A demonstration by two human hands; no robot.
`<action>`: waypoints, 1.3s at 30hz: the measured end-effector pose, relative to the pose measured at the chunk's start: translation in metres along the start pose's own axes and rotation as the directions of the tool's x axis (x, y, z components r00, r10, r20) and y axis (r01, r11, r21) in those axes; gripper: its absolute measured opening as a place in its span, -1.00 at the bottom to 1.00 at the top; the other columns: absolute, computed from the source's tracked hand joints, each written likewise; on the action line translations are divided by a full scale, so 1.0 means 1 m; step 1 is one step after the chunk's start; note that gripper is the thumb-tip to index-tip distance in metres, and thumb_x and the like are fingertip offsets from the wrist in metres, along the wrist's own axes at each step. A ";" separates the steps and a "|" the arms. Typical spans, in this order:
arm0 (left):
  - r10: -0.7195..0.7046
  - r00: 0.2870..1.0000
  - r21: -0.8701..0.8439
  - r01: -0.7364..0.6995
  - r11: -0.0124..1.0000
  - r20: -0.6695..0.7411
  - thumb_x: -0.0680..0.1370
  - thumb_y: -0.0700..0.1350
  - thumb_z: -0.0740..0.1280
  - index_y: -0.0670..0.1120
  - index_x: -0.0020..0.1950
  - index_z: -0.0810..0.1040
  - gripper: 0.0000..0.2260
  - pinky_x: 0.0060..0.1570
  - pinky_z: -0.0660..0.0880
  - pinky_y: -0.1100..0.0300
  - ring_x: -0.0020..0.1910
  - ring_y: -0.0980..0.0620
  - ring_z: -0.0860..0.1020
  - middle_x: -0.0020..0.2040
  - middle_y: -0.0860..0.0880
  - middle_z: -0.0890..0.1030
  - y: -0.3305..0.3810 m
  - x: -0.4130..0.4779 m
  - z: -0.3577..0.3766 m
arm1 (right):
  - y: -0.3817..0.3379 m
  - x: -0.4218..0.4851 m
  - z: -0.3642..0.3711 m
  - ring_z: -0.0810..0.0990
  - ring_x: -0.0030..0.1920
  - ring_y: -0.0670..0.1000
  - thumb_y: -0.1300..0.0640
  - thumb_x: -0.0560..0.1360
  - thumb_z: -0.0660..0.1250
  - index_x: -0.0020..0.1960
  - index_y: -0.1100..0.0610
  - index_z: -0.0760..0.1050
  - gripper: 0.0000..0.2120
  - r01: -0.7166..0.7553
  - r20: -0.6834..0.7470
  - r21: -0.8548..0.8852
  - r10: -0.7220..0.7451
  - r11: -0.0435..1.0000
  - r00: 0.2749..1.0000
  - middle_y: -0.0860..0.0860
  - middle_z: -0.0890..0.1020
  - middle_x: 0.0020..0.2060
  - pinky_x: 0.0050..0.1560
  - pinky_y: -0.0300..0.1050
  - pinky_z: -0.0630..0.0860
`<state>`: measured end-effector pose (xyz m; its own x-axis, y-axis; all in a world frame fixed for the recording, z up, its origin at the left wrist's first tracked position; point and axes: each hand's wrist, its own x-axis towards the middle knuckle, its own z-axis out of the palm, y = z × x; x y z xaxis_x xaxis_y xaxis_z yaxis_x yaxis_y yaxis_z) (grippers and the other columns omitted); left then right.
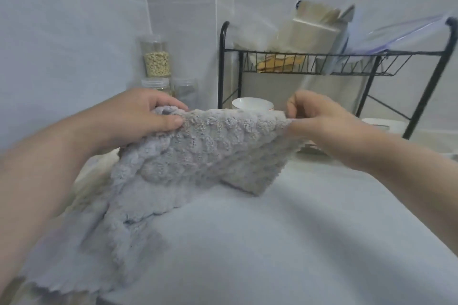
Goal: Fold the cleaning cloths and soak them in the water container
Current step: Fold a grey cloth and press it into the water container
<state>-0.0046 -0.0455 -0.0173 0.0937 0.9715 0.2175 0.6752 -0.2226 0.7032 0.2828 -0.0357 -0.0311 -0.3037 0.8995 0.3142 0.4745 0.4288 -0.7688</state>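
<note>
A fluffy grey cleaning cloth [198, 151] is held up above the pale counter [297, 242]. My left hand [138, 119] grips its upper left corner, thumb on top of the fabric. My right hand [319, 119] pinches the upper right corner. The cloth hangs between them, its lower part draping down to the left onto more grey cloth [81, 242] lying at the counter's near left edge. No water container can be made out in this view.
A black wire rack [347, 67] stands at the back right, holding bags and boxes. White bowls [252, 104] sit under and beside it. Clear jars [156, 59], one with pale beans, stand against the tiled wall at the back left.
</note>
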 end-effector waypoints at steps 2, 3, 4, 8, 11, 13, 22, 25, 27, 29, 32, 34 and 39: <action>0.003 0.995 -0.174 0.015 0.985 0.104 0.52 -0.24 0.34 0.00 -0.04 0.66 -0.83 -0.23 0.59 0.25 -0.21 0.12 0.66 -0.15 -0.02 0.71 0.020 0.010 0.003 | -0.008 -0.008 -0.031 0.31 -0.31 0.01 0.04 0.21 0.31 -0.33 0.02 0.39 -0.89 -0.018 -0.032 0.095 0.021 0.995 0.999 -0.03 0.38 -0.39 -0.24 -0.04 0.23; 0.001 0.988 -0.249 0.038 0.968 0.152 0.52 -0.27 0.32 -0.05 -0.03 0.66 -0.83 -0.26 0.60 0.23 -0.24 0.04 0.65 -0.16 -0.10 0.70 0.029 0.016 0.008 | -0.008 -0.012 -0.045 0.32 -0.31 0.02 0.06 0.24 0.29 -0.36 0.01 0.41 -0.94 -0.026 -0.075 0.112 0.034 0.993 0.997 -0.06 0.41 -0.43 -0.24 -0.03 0.23; 0.004 0.984 -0.297 0.050 0.953 0.180 0.53 -0.29 0.30 -0.09 -0.03 0.66 -0.82 -0.29 0.57 0.24 -0.27 -0.01 0.63 -0.17 -0.16 0.68 0.038 0.022 0.013 | -0.007 -0.016 -0.058 0.32 -0.30 0.02 0.12 0.29 0.26 -0.36 0.00 0.43 -0.94 -0.037 -0.133 0.078 0.047 0.996 0.990 -0.09 0.44 -0.45 -0.24 -0.03 0.23; 0.027 0.992 -0.183 -0.005 0.983 0.120 0.52 -0.22 0.35 -0.10 -0.10 0.66 -0.90 -0.37 0.38 0.23 -0.38 0.03 0.46 -0.24 -0.14 0.59 0.080 0.053 0.045 | 0.006 -0.027 -0.101 0.38 -0.27 0.03 0.38 0.44 0.19 -0.07 0.06 0.40 -0.77 -0.122 -0.304 -0.153 0.071 0.981 0.950 0.06 0.45 -0.27 -0.26 -0.05 0.31; 0.161 0.987 -0.018 -0.161 0.987 -0.016 0.51 -0.17 0.39 -0.08 -0.07 0.67 -0.93 -0.35 0.37 0.24 -0.37 0.08 0.47 -0.30 0.01 0.60 0.110 0.072 0.067 | 0.016 -0.031 -0.128 0.44 -0.30 0.04 0.36 0.44 0.20 0.00 0.07 0.42 -0.76 -0.179 -0.491 -0.199 0.060 0.964 0.869 0.10 0.52 -0.18 -0.34 -0.15 0.40; 0.263 0.958 0.013 -0.263 0.965 -0.115 0.51 -0.17 0.39 -0.07 -0.01 0.67 -0.90 -0.29 0.36 0.25 -0.30 0.07 0.49 -0.28 0.03 0.59 0.126 0.081 0.075 | 0.016 -0.036 -0.145 0.47 -0.31 0.02 0.34 0.44 0.24 -0.01 0.08 0.46 -0.79 -0.178 -0.615 -0.202 0.016 0.963 0.788 0.10 0.58 -0.17 -0.41 -0.22 0.41; 0.554 0.813 0.145 -0.535 0.832 -0.179 0.47 -0.30 0.38 0.04 -0.08 0.65 -0.78 -0.28 0.34 0.57 -0.26 0.42 0.49 -0.19 0.23 0.58 0.152 0.029 0.071 | 0.004 -0.091 -0.176 0.46 -0.36 -0.07 0.34 0.41 0.31 -0.18 0.17 0.58 -0.88 -0.171 -0.710 -0.320 -0.116 0.932 0.694 0.17 0.64 -0.27 -0.38 -0.35 0.38; 0.506 0.861 0.192 -0.489 0.851 -0.048 0.46 -0.26 0.40 0.14 -0.20 0.63 -0.74 -0.31 0.36 0.49 -0.18 0.43 0.50 -0.30 0.22 0.60 0.117 -0.006 0.086 | 0.011 -0.128 -0.156 0.43 -0.45 -0.19 0.28 0.40 0.41 -0.22 0.13 0.58 -0.92 -0.195 -0.588 -0.328 -0.038 0.925 0.808 0.05 0.61 -0.35 -0.40 -0.45 0.36; 0.469 0.881 0.205 -0.472 0.857 0.065 0.43 -0.17 0.46 0.24 -0.31 0.56 -0.71 -0.27 0.37 0.45 -0.13 0.33 0.52 -0.20 0.26 0.60 0.084 -0.027 0.100 | 0.026 -0.154 -0.138 0.43 -0.44 -0.16 0.24 0.37 0.46 -0.30 0.04 0.58 -0.86 -0.233 -0.481 -0.325 0.051 0.917 0.875 -0.06 0.58 -0.43 -0.39 -0.36 0.37; 0.414 0.886 0.199 -0.453 0.869 0.207 0.39 -0.07 0.48 0.16 -0.36 0.56 -0.81 -0.29 0.35 0.43 -0.22 0.28 0.53 -0.19 0.22 0.59 0.056 -0.047 0.115 | 0.039 -0.178 -0.123 0.45 -0.42 -0.15 0.23 0.36 0.48 -0.34 -0.01 0.58 -0.81 -0.277 -0.368 -0.316 0.152 0.907 0.917 -0.09 0.57 -0.47 -0.36 -0.28 0.39; 0.317 0.894 0.170 -0.383 0.908 0.318 0.39 -0.15 0.44 0.20 -0.26 0.61 -0.78 -0.22 0.40 0.45 -0.20 0.30 0.56 -0.21 0.24 0.63 0.025 -0.072 0.133 | 0.051 -0.206 -0.102 0.46 -0.42 -0.22 0.21 0.35 0.50 -0.35 0.00 0.57 -0.81 -0.352 -0.194 -0.345 0.301 0.870 0.934 -0.17 0.58 -0.46 -0.37 -0.41 0.38; 0.263 0.906 0.128 -0.319 0.939 0.332 0.40 -0.22 0.43 0.29 -0.22 0.61 -0.66 -0.19 0.44 0.45 -0.20 0.30 0.58 -0.24 0.25 0.65 0.015 -0.086 0.137 | 0.056 -0.220 -0.094 0.52 -0.39 -0.21 0.14 0.33 0.52 -0.33 -0.03 0.58 -0.84 -0.411 -0.118 -0.358 0.396 0.838 0.911 -0.18 0.61 -0.41 -0.32 -0.36 0.46; 0.190 0.959 -0.007 -0.193 0.981 0.210 0.37 -0.26 0.51 0.26 -0.28 0.65 -0.64 -0.28 0.41 0.49 -0.34 0.32 0.56 -0.31 0.24 0.66 0.007 -0.083 0.139 | 0.059 -0.229 -0.094 0.63 -0.28 -0.07 0.15 0.42 0.44 -0.21 0.06 0.61 -0.95 -0.454 -0.079 -0.256 0.450 0.853 0.890 -0.01 0.70 -0.29 -0.12 -0.19 0.55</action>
<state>0.0941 -0.1166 -0.1249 0.3717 0.9065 0.2004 0.6394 -0.4065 0.6527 0.4579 -0.2088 -0.0964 0.0086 0.9997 -0.0224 0.7545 -0.0212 -0.6559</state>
